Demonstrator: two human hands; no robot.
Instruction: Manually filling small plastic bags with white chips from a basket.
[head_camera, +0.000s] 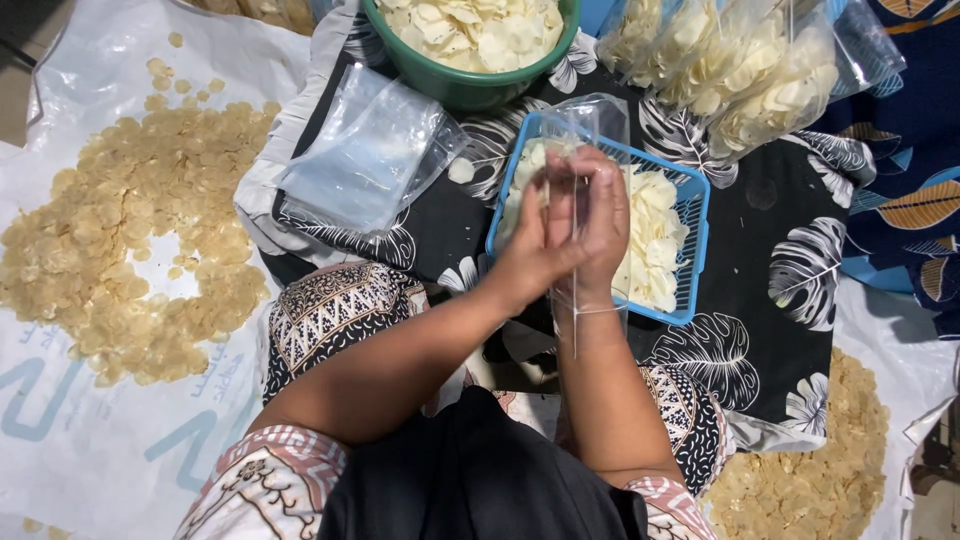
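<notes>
Head view: packing looks partway through. At least 2 filled bags (745, 75) of pale chips are lying top right, done. A stack of empty bags (365, 150) is sitting left of the blue basket (693, 205), which is holding a good pile of chips (650, 240); the green bowl (470, 85) above is full too, so plenty is left.

Left hand (535, 255) and right hand (598, 225) are meeting over the basket, fingers pinched narrow on 1 clear plastic bag (585, 125). Bag is standing upright between them, looking empty, mouth apparently being worked open. More chips are lying spread on the white sheet (60, 400) on the floor.
</notes>
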